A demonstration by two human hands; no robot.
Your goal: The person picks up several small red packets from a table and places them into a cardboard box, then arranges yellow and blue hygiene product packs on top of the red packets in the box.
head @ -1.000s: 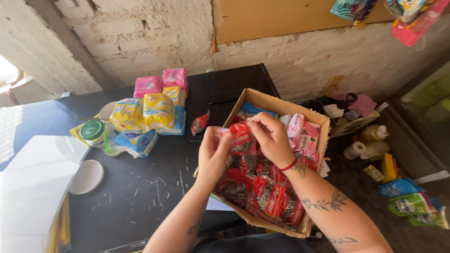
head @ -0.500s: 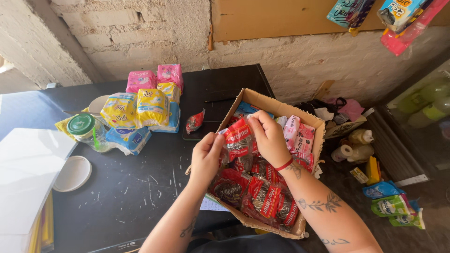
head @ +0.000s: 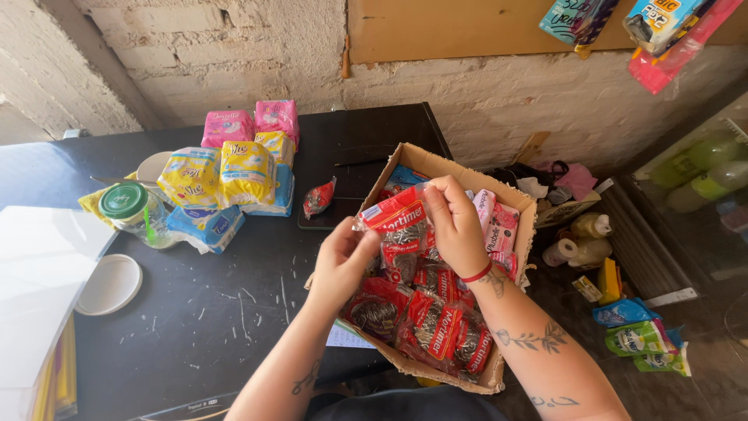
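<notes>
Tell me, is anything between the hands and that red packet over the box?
No. Both the left hand and the right hand already grip the red packet directly, above the cardboard box.

left hand (head: 343,261) lower, red packet (head: 397,222) lifted

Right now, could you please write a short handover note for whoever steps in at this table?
Left hand and right hand: both pinch one red scourer packet, lifted above the cardboard box.
Box: sits at the black table edge, with many red packets inside.
Done: one lone red packet lies on the table.
Left: the packets in the box.
Nearby: yellow, pink and blue packs.
</notes>
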